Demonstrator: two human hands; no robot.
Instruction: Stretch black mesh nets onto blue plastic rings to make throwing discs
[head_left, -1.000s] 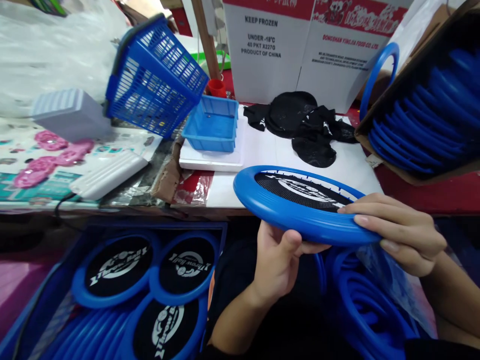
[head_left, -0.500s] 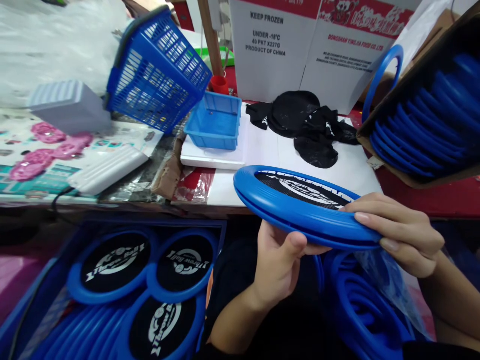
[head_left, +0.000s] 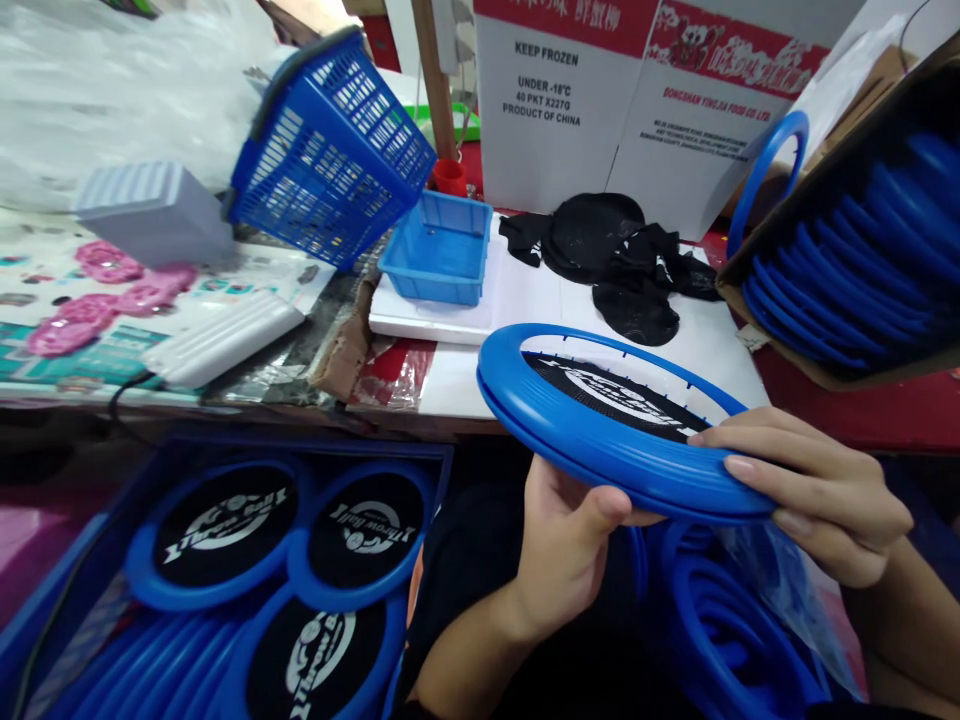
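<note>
A blue plastic ring disc (head_left: 592, 425) with a black mesh centre (head_left: 619, 395) printed in white is held tilted over the table's front edge. Its upper and lower rings lie one over the other, with a thin seam along the near side. At the far side a gap shows between mesh and upper rim, where small pegs stick inward. My left hand (head_left: 566, 540) supports it from below, thumb at the near edge, other fingers mostly hidden. My right hand (head_left: 817, 490) grips the right edge, fingertips on top by the mesh.
Black fabric pieces (head_left: 592, 240) lie behind the disc, beside a light-blue tray (head_left: 439, 260). A carton of blue rings (head_left: 840, 270) stands right, and more rings (head_left: 720, 620) sit below. Finished-looking discs (head_left: 367, 535) fill a crate at lower left. A blue basket (head_left: 330, 150) leans behind.
The gap between the mesh and the far part of the upper rim has widened, showing its pegs. Both hands keep hold of the disc, and the view has shifted slightly.
</note>
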